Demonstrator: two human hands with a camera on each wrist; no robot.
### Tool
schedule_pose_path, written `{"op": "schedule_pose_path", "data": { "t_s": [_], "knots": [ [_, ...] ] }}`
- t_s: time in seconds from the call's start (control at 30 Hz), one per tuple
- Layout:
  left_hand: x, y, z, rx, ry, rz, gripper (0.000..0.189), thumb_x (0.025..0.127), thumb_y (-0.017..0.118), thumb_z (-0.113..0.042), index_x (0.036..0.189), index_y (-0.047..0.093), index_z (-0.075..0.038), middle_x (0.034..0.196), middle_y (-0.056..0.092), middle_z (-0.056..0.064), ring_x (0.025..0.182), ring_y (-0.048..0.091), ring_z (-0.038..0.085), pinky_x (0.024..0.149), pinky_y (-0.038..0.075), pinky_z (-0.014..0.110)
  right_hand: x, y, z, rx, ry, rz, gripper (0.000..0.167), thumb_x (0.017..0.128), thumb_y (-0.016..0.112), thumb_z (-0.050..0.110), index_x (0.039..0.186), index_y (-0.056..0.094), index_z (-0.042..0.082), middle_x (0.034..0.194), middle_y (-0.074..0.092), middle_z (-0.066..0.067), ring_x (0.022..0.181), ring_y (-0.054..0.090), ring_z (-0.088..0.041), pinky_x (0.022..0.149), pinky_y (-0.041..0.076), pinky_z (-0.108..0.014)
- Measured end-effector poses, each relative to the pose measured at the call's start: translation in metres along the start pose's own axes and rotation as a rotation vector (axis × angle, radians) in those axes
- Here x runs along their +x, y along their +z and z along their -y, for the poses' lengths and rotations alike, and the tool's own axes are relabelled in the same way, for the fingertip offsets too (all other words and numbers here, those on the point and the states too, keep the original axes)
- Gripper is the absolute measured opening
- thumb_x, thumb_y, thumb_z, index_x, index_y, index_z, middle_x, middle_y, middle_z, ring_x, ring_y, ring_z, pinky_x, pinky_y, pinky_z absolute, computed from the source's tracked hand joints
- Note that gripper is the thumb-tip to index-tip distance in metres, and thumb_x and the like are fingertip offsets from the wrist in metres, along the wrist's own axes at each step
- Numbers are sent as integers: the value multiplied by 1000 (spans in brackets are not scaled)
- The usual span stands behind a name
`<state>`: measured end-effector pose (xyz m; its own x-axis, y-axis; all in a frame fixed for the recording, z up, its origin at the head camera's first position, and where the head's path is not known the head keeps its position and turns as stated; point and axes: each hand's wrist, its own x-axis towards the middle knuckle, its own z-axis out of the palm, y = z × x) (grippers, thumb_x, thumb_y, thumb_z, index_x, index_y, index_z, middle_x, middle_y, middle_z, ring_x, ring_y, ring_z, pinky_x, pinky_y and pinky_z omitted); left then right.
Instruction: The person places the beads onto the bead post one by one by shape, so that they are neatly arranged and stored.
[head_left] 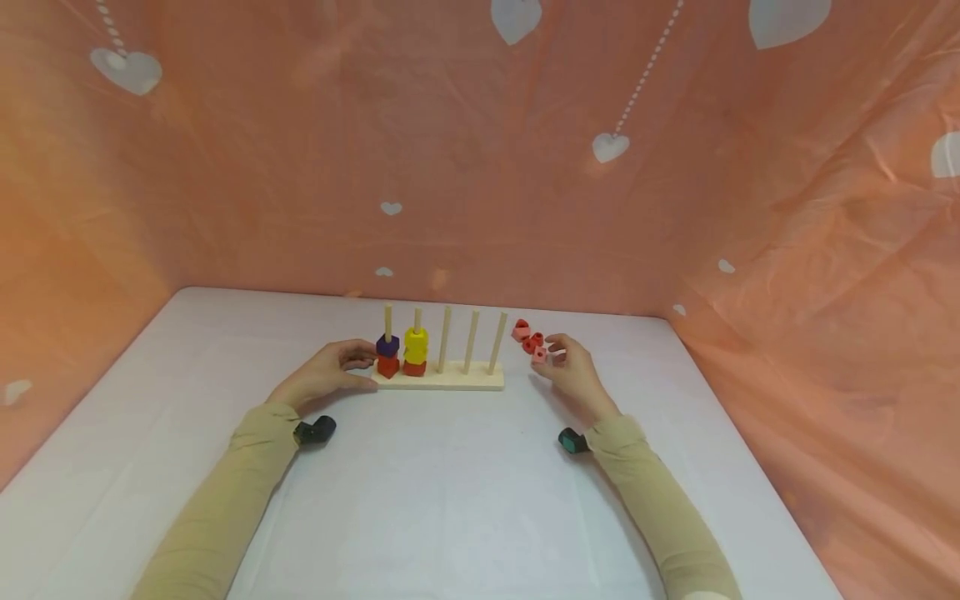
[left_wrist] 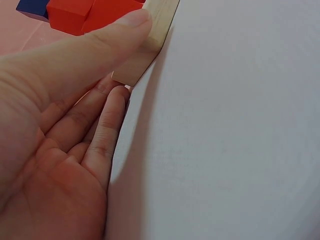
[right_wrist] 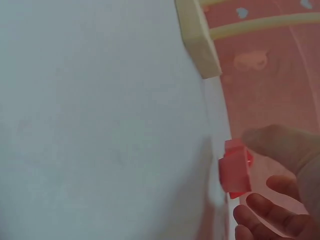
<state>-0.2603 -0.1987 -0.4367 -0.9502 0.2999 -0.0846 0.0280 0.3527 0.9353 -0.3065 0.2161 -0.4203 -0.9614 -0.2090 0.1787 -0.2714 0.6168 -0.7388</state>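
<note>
Head view: a white table carries a wooden peg board near the middle of its far edge. Five upright pegs stand in a row. On the leftmost, a purple block sits above a red block; on the second, yellow blocks sit above an orange-red block. The left hand holds the board's left end, thumb on the near side, fingers curved behind. Past the board's right end, towards the table's far right corner, loose red and pink blocks lie clustered. The right hand reaches the nearest pink block, thumb and fingers apart; whether they touch it is unclear. Tan sleeves cover both arms.
</note>
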Motion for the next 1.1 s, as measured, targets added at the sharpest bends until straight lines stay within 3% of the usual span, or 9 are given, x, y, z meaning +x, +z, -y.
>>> {"op": "schedule_pose_path", "data": {
  "t_s": [0.2,0.5,0.67,0.93,1.1],
  "knots": [
    [-1,1,-1,-6,-16,-7,72,76,82,-17,135,45,0,136,48,18,125,45,34,105,37,44,8,5,-2,-53,9,-5,50,81,77,13,120,53,-6,100,60,-19,87,56,-30,74,48,-35],
    [0,-1,-2,30,-11,-3,70,76,83,-20,134,47,-2,136,49,17,125,46,33,106,36,44,13,6,-5,-69,77,8,40,86,69,12,121,55,-2,102,58,-16,88,56,-26,73,48,-32],
    [0,-1,-3,55,12,3,68,76,82,-19,133,48,-1,134,51,17,124,48,32,106,36,45,14,2,-6,-67,70,57,37,91,63,12,124,53,-2,107,58,-18,90,57,-27,74,51,-32],
    [1,-1,-2,52,2,-3,69,75,83,-22,131,50,-3,132,52,16,123,48,32,106,36,45,14,-6,-7,-75,58,105,40,90,66,13,125,56,-3,110,59,-19,94,60,-29,75,55,-34],
    [0,-1,-1,21,-3,0,72,74,83,-20,134,47,-1,135,49,18,124,46,33,105,37,44,12,-17,-6,-59,50,100,42,87,67,8,126,57,-3,113,60,-20,100,60,-33,84,53,-40]
  ]
}}
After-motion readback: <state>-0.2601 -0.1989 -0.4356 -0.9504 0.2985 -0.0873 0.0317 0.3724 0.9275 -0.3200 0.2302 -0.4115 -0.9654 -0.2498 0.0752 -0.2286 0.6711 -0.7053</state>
